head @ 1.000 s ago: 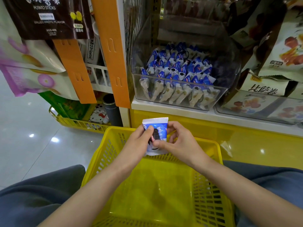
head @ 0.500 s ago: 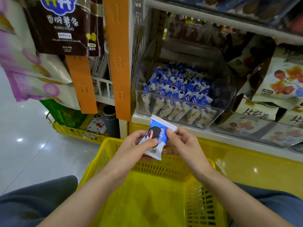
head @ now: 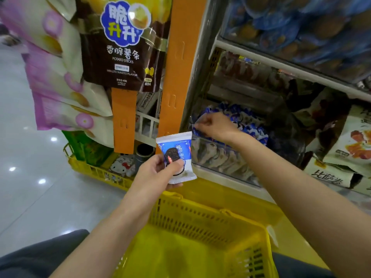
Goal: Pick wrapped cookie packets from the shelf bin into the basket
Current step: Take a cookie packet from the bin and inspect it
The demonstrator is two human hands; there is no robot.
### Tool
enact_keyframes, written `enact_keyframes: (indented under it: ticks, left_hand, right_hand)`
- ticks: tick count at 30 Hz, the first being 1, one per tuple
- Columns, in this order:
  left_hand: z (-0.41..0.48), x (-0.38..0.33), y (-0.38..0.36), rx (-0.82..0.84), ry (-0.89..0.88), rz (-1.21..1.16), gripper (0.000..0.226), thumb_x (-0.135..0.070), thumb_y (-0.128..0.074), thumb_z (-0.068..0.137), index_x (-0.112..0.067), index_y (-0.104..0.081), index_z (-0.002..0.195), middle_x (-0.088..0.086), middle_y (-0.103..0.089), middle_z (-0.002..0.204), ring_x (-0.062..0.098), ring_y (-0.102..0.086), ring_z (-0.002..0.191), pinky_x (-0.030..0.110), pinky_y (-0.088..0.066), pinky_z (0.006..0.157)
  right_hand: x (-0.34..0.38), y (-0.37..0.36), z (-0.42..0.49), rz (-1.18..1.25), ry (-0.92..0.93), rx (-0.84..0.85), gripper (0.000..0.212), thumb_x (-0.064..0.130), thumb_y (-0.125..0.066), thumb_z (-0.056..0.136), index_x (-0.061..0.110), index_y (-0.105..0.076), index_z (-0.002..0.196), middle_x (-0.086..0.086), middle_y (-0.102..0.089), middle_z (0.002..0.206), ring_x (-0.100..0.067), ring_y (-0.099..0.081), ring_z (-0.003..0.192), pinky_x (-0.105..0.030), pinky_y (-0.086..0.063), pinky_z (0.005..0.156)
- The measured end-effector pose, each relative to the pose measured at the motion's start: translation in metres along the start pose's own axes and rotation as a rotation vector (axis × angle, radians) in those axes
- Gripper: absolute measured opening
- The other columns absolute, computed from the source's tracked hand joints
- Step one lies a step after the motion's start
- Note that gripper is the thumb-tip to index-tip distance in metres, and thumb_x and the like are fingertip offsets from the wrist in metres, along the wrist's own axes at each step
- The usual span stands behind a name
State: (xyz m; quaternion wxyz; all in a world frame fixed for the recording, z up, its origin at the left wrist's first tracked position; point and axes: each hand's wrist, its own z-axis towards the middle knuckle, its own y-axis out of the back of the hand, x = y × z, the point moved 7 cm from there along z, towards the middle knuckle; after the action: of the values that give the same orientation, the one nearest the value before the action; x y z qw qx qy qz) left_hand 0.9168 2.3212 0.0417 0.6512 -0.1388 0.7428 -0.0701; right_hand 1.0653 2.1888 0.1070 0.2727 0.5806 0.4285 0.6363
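1. The left hand [head: 158, 174] pinches one packet [head: 176, 155]. The thumb is pressed across the printed face and the fingers are behind, closed on the lower half. The upper half stands free of the grip.
2. The packet's long axis runs about 12 to 6, with the top sealed edge leaning slightly toward 11. It is held in the air, not yet in the basket [head: 200, 215].
3. The basket lies at 5 to 6 o'clock from the packet, with its far rim just below the hand. I judge the drop needs only a short move toward 6 before the pinch lets go.
4. The right hand [head: 215, 127] is at 2 o'clock from the left one, reaching over the front wall of the bin [head: 224, 159].
5. Its fingers are curled down onto the left end of the pile [head: 247, 121] and touch the wrappers. The view is too blurred to tell whether they already pinch one.
6. The rest of the pile runs from that hand toward 3 o'clock.
7. The left hand is nearer the basket and the right hand is nearer the bin.
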Motion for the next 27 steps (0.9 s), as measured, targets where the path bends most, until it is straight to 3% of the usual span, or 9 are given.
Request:
enact_keyframes:
  ticks: [3, 7, 10, 13, 16, 19, 23, 27]
  left_hand:
    - [-0.003, -0.005, 0.002, 0.013, -0.023, 0.01, 0.013, -0.023, -0.064, 0.084, -0.025, -0.066, 0.097, -0.007, -0.072, 0.094, 0.011, -0.068, 0.089, 0.025, -0.056, 0.064]
    - [-0.005, -0.006, 0.004, -0.007, -0.023, 0.007, 0.012, -0.022, -0.064, 0.084, -0.025, -0.064, 0.096, -0.007, -0.072, 0.093, 0.012, -0.068, 0.089, 0.026, -0.058, 0.068]
    - [-0.007, -0.009, 0.004, -0.009, -0.036, -0.011, 0.014, -0.018, -0.064, 0.085, -0.024, -0.061, 0.097, -0.005, -0.071, 0.095, 0.013, -0.068, 0.091, 0.024, -0.056, 0.065]
    - [-0.009, -0.009, 0.003, -0.05, -0.018, -0.014, 0.017, -0.02, -0.063, 0.086, -0.023, -0.055, 0.101, -0.002, -0.068, 0.101, 0.014, -0.066, 0.094, 0.025, -0.055, 0.068]
    - [-0.011, -0.005, 0.001, -0.077, 0.038, -0.017, 0.012, -0.027, -0.058, 0.089, -0.023, -0.055, 0.099, -0.004, -0.067, 0.099, 0.009, -0.064, 0.094, 0.029, -0.051, 0.084]
    - [-0.016, -0.008, -0.008, -0.024, 0.033, -0.028, 0.02, -0.032, -0.055, 0.09, -0.019, -0.058, 0.105, -0.001, -0.069, 0.102, 0.01, -0.063, 0.099, 0.032, -0.048, 0.092]
    - [-0.025, -0.013, -0.019, 0.052, -0.038, -0.066, 0.032, -0.043, -0.058, 0.081, -0.016, -0.065, 0.097, -0.003, -0.061, 0.081, 0.008, -0.053, 0.077, 0.027, -0.041, 0.08]
    - [-0.033, -0.004, -0.038, 0.232, 0.026, -0.153, 0.045, -0.051, -0.06, 0.069, -0.024, -0.066, 0.105, -0.002, -0.067, 0.107, 0.014, -0.058, 0.097, 0.028, -0.042, 0.084]
  right_hand:
    - [-0.001, -0.008, 0.014, -0.03, -0.016, 0.037, 0.033, 0.031, -0.065, 0.085, -0.001, -0.07, 0.091, -0.016, -0.07, 0.094, -0.026, -0.066, 0.084, -0.036, -0.053, 0.079]
    - [-0.001, -0.012, 0.022, -0.156, -0.034, 0.007, 0.022, 0.026, -0.066, 0.083, 0.005, -0.072, 0.086, -0.011, -0.072, 0.093, -0.02, -0.065, 0.077, -0.034, -0.052, 0.075]
    - [-0.007, -0.005, 0.016, -0.027, -0.072, -0.078, 0.01, 0.017, -0.061, 0.086, 0.012, -0.068, 0.081, -0.006, -0.069, 0.09, -0.023, -0.067, 0.078, -0.041, -0.056, 0.078]
    - [-0.015, 0.019, 0.0, 0.18, -0.112, -0.278, 0.007, 0.022, -0.059, 0.089, 0.022, -0.06, 0.081, 0.002, -0.062, 0.079, -0.023, -0.066, 0.08, -0.043, -0.055, 0.079]
    - [-0.013, 0.054, -0.035, 0.155, -0.069, -0.544, 0.009, 0.029, -0.054, 0.091, 0.023, -0.061, 0.093, 0.012, -0.059, 0.079, -0.002, -0.055, 0.066, -0.028, -0.048, 0.066]
    - [-0.005, 0.078, -0.079, 0.296, 0.063, -0.713, 0.007, 0.024, -0.053, 0.092, 0.02, -0.06, 0.094, 0.017, -0.057, 0.078, 0.003, -0.056, 0.072, -0.019, -0.044, 0.066]
    - [0.001, 0.066, -0.124, 0.572, 0.143, -0.525, 0.014, 0.015, -0.054, 0.092, 0.026, -0.057, 0.083, 0.01, -0.065, 0.078, -0.002, -0.063, 0.074, -0.019, -0.053, 0.063]
    - [0.0, 0.026, -0.153, 0.756, 0.065, -0.189, 0.014, 0.007, -0.052, 0.092, 0.016, -0.057, 0.082, 0.003, -0.065, 0.074, -0.001, -0.061, 0.061, -0.017, -0.05, 0.054]
